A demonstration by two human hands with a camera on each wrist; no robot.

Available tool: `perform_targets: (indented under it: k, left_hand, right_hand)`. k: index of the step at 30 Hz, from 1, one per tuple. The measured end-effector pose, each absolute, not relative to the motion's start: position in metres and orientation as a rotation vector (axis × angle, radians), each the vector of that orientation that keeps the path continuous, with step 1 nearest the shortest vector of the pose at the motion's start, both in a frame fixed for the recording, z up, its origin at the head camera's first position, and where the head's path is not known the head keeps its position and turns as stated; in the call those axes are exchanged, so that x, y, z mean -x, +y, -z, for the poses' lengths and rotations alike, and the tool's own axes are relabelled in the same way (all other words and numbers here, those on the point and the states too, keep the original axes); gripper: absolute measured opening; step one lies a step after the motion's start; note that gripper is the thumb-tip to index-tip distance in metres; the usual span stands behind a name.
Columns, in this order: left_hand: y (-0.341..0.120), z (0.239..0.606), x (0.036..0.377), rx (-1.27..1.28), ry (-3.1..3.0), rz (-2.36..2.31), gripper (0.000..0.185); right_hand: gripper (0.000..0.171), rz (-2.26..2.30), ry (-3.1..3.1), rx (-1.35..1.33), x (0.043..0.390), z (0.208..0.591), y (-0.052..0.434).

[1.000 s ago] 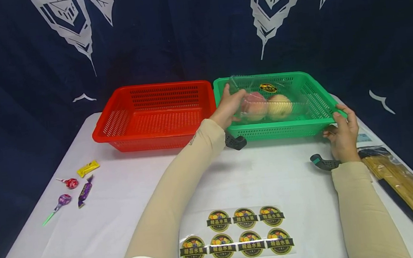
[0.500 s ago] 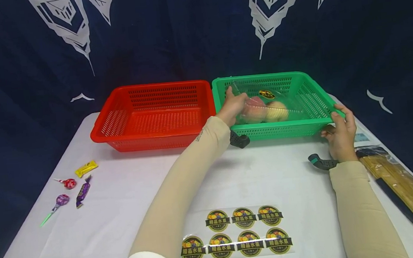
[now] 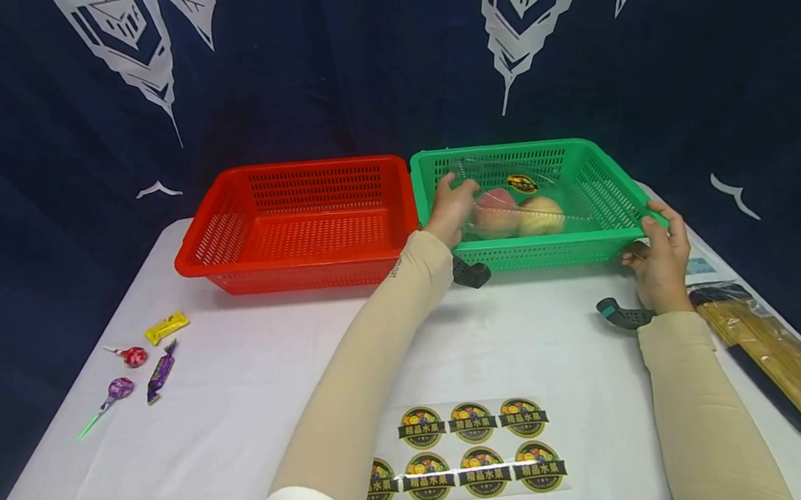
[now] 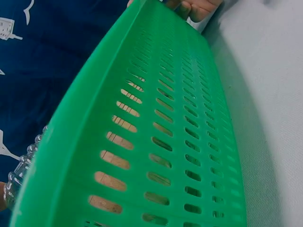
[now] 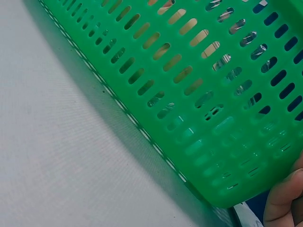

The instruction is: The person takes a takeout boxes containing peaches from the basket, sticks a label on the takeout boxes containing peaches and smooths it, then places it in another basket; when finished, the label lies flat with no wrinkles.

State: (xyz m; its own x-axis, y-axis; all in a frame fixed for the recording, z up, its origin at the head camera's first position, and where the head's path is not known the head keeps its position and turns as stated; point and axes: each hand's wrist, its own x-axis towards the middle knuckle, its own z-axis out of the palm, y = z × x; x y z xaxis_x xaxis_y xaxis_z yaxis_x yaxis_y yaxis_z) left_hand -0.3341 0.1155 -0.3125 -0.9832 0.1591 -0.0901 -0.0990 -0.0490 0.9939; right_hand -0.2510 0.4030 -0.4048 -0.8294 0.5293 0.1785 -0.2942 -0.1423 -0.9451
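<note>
The left hand (image 3: 451, 206) reaches over the near-left corner of the green slotted plastic basket (image 3: 538, 253) and grips the left end of a clear plastic clamshell box (image 3: 522, 200) that lies inside it. Fingers curl over the box's top edge, with the thumb toward the near side; in my judgement this end-on grip keeps the lid closed and the box level. The box holds two peaches: a pinkish one (image 3: 494, 210) on the left and a paler yellow one (image 3: 540, 214) beside it, touching or nearly so. A round dark label (image 3: 522, 183) sits on the lid. Whether the box rests fully on the basket floor cannot be determined.

The right hand (image 3: 657, 261) holds the basket's near-right corner, fingers wrapped over the rim, which appears to steady the basket against sliding on the white tablecloth (image 3: 524, 335). The right wrist view confirms a fingertip (image 5: 283, 198) against that corner.

A red slotted plastic basket (image 3: 304, 271) stands touching the green one on its left. A transparent sheet of round fruit stickers (image 3: 467, 453) lies near the front edge. Four wrapped sweets and lollipops (image 3: 140, 365) lie well apart at the left. A bundle of brown sticks in clear wrap (image 3: 800, 380) lies along the right edge.
</note>
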Motion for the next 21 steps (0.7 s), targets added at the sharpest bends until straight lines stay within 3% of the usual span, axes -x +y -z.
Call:
perform_targets:
  k: [13, 21]
  left_hand:
    - [0.1160, 0.3131, 0.3404, -0.059, 1.999, -2.087, 0.057]
    - [0.1134, 0.3119, 0.3394, -0.062, 1.929, -2.084, 0.060]
  right_hand:
    - [0.034, -2.016, -1.585, 0.255, 0.2495, 0.4027, 0.4000]
    - [0.034, -2.015, -1.584, 0.244, 0.2485, 0.4038, 0.4005]
